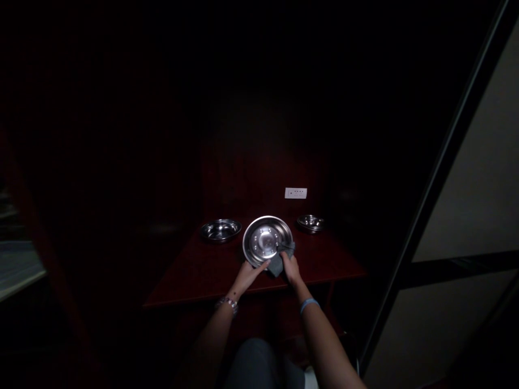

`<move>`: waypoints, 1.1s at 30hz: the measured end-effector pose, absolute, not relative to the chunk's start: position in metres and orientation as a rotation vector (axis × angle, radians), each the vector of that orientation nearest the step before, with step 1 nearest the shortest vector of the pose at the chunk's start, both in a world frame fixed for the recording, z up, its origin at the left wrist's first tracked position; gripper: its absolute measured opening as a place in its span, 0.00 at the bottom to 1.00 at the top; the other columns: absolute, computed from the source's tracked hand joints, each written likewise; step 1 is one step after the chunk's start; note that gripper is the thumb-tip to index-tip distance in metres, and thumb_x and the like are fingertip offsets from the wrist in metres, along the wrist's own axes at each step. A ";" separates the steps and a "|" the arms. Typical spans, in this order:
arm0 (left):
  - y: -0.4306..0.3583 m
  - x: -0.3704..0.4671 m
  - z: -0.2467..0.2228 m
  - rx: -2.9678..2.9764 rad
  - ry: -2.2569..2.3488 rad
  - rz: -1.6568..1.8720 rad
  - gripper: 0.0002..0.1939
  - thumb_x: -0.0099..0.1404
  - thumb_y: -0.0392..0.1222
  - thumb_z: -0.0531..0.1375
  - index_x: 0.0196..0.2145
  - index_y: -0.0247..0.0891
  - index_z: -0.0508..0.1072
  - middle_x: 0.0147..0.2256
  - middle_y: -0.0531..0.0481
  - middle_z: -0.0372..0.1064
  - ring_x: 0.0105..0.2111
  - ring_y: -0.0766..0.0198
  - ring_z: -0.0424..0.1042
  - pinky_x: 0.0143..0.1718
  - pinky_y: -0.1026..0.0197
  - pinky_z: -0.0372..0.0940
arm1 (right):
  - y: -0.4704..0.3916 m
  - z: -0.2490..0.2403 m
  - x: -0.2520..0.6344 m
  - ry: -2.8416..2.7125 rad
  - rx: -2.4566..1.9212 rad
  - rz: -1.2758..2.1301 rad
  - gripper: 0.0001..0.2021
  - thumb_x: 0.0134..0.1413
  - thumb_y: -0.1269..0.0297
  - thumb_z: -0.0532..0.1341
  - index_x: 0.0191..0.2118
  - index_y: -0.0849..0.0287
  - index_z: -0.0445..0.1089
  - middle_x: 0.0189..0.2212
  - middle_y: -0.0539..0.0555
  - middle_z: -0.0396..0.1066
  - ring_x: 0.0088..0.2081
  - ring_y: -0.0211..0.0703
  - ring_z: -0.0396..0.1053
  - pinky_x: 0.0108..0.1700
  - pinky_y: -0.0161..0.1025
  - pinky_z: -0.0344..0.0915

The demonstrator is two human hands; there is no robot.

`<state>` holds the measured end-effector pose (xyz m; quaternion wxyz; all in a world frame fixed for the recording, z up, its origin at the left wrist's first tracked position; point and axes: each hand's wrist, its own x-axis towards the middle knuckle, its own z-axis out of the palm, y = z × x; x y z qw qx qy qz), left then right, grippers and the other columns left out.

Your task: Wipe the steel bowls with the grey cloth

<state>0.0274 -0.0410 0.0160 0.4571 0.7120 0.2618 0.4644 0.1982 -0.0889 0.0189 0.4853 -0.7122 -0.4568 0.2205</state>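
A shiny steel bowl point(265, 242) is tilted up above the front of the dark red shelf point(186, 281), its inside facing me. My left hand point(248, 275) grips the lower left rim, thumb over the edge. In my right hand point(290, 266) is a grey cloth point(276, 266), bunched against the bowl's lower right side. Part of the cloth hangs below the rim between the two hands. The fingers behind the bowl are hidden.
Another steel bowl point(221, 230) rests on the shelf to the left. Smaller steel bowls point(310, 223), apparently stacked, stand at the back right. A white socket plate point(295, 193) is on the back wall. A dark-framed panel point(458, 162) slants along the right.
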 end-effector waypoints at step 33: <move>-0.039 0.024 0.018 1.702 0.801 1.249 0.24 0.57 0.50 0.62 0.48 0.33 0.73 0.50 0.38 0.73 0.55 0.48 0.68 0.60 0.48 0.57 | -0.091 0.021 0.196 -1.130 -1.785 0.534 0.23 0.62 0.51 0.49 0.52 0.56 0.70 0.49 0.55 0.73 0.51 0.45 0.70 0.53 0.39 0.63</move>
